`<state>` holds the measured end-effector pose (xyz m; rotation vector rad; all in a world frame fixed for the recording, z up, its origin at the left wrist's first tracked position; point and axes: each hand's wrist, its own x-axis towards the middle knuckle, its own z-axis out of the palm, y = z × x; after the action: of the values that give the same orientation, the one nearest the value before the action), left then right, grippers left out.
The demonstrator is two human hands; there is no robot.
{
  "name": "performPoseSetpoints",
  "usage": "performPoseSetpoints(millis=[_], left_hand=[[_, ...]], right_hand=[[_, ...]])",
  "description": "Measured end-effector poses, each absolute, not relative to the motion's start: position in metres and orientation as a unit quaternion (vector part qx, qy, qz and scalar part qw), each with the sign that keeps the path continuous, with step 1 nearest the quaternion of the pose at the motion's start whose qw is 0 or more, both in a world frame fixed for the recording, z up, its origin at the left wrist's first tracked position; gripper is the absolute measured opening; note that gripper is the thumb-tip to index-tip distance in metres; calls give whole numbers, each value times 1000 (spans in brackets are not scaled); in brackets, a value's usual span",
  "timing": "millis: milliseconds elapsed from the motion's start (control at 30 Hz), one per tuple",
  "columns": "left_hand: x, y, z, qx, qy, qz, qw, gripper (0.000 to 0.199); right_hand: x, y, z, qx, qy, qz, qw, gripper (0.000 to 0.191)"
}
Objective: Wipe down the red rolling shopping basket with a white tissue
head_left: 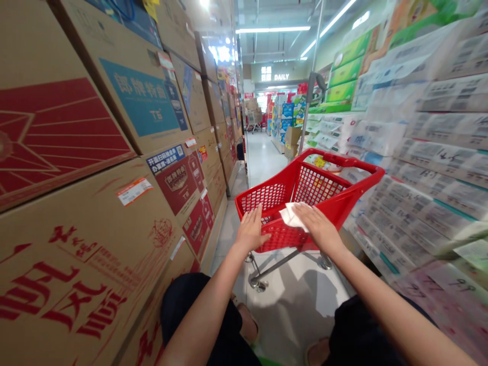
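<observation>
A red plastic shopping cart [335, 207] with a perforated basket stands in front of me, on a metal frame with casters. My right hand [319, 227] has its fingers over a folded white cloth [291, 217], which could also be a paper wipe, and presses it against the near side of the basket. My left hand [249, 230] is at the basket's near left corner, fingers stretched out and thumb apart, with nothing held. Whether the left palm touches the plastic is hard to see. The cart's handle [343, 161] is at the upper right of the basket.
Stacked cardboard cartons [152, 244] rise close on my left. Packs of tissue paper [430, 168] are piled on the right, near the cart. Between them a pale tiled floor [263, 150] runs toward blue display boxes [286, 114]. My dark-clothed knees [198, 305] flank the near floor.
</observation>
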<state>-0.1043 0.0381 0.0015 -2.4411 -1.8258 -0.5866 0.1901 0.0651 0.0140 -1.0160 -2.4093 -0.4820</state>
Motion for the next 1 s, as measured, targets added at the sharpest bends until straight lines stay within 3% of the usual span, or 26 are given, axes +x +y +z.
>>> performPoseSetpoints(millis=[167,333,433,567,767,1000], left_hand=[[-112,44,11,-755,-630,-174,41,115],[-64,40,7,-793,-577,-178,83,117],[-46,36,0,-791,-568,-211,90,107],[-60,35,-2,-811,-535,-216,93,93],[-74,39,0,-821,-525,-211,78,99],[-39,33,2,-787,-572,-214,89,107]], right_hand=[[228,88,25,-432,-844,-209,238,62],[174,71,13,-427,-838,-205,270,58],[158,64,10,-392,-856,-202,268,62],[201,77,25,-381,-870,-215,227,66],[282,103,54,-451,-822,-267,223,61],[223,81,32,-458,-825,-227,242,57]])
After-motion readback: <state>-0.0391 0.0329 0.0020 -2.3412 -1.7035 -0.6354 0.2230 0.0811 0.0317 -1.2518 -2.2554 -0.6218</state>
